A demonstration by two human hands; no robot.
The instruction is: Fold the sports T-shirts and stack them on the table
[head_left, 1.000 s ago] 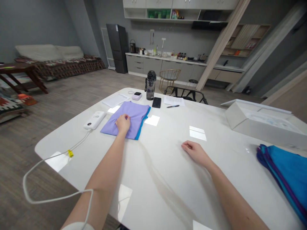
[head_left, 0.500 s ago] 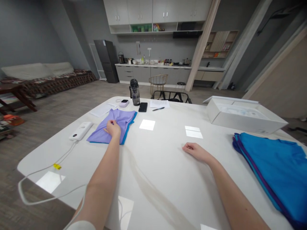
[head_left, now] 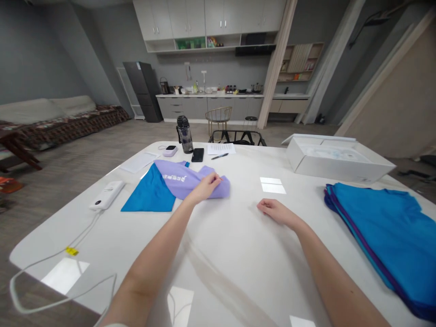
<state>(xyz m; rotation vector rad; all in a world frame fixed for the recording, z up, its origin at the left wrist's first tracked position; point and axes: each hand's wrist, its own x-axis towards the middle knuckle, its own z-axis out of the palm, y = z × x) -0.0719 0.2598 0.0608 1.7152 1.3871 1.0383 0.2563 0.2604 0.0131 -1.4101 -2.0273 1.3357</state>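
My left hand pinches the edge of a lavender cloth and holds it stretched to the right across the white table. A blue folded cloth lies uncovered underneath it at the left. My right hand rests on the tabletop with its fingers loosely curled and nothing in them. To the right lies a stack of blue cloths, a purple edge showing in it.
A white power bank with a cable lies at the left. At the far edge stand a dark bottle, a phone, a small lilac device, papers and a pen. An open white box sits at the right.
My left hand gripped the lavender cloth and pulled it to the right, uncovering the blue cloth below. The right hand stayed put. The view swung to the right.
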